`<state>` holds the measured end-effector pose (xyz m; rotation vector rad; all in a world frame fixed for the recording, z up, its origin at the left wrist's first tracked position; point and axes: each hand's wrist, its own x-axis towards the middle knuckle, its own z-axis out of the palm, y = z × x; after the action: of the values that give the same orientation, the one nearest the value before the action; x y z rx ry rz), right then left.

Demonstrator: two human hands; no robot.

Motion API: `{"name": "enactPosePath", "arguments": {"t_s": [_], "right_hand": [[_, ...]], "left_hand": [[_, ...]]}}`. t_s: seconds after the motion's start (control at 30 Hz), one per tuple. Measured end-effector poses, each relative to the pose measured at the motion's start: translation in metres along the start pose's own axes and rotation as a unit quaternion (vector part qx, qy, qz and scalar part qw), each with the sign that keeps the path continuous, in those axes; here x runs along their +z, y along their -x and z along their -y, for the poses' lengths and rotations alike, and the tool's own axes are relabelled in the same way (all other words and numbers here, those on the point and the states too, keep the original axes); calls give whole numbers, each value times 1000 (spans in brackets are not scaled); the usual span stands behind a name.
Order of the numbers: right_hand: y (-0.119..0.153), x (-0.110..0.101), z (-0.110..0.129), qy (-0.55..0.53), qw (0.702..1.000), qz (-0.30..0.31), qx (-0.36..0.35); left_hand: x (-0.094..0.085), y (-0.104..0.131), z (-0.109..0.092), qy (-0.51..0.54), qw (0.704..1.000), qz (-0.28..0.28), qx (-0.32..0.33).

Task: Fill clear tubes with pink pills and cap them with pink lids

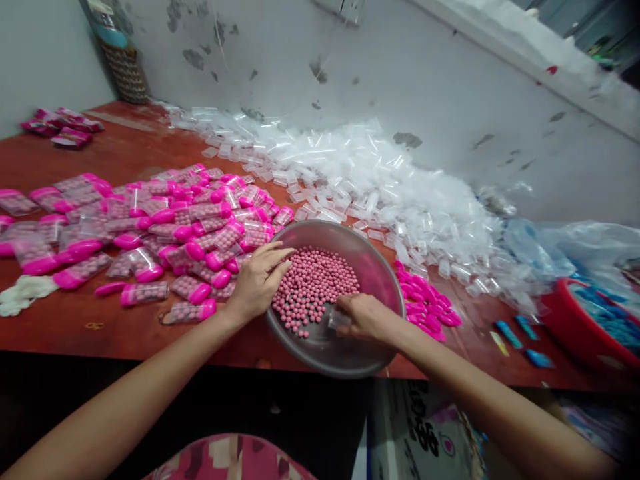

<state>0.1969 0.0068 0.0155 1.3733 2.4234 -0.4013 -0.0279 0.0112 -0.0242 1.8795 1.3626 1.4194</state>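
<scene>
Clamping clear container (335, 320) in my right grip (363, 316) | low inside bowl (377, 267), likely so beads (320, 277) stay contained | left grip (257, 283) apart, beside them

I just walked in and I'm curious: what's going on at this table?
A person's right hand holds a clear container low in a grey bowl of pink beads; the left hand is at the bowl's left rim. On the left lie many pink-capped containers with beads inside. Clear plastic pieces are heaped behind the bowl, with loose pink caps to its right.
</scene>
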Motion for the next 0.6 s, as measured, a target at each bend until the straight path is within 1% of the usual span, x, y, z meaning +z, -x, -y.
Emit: {"name": "enactPosePath", "arguments": {"t_s": [0.07,0.17,0.3,0.4,0.5,0.6], "right_hand": [[-6,13,9,27,999,22,16],[-15,22,14,39,999,13,27],[-28,21,22,45,999,-3,17],[-43,21,30,44,999,-13,5],[-58,22,38,35,999,-27,-13],[-68,23,44,16,999,-45,-27]], "left_hand": [[0,1,1,2,1000,-2,7],[-1,1,1,3,1000,-4,10],[-1,2,1,13,1000,-3,10],[-1,2,2,21,1000,-2,11],[-1,1,3,28,1000,-3,14],[-1,1,3,34,999,-4,14]]}}
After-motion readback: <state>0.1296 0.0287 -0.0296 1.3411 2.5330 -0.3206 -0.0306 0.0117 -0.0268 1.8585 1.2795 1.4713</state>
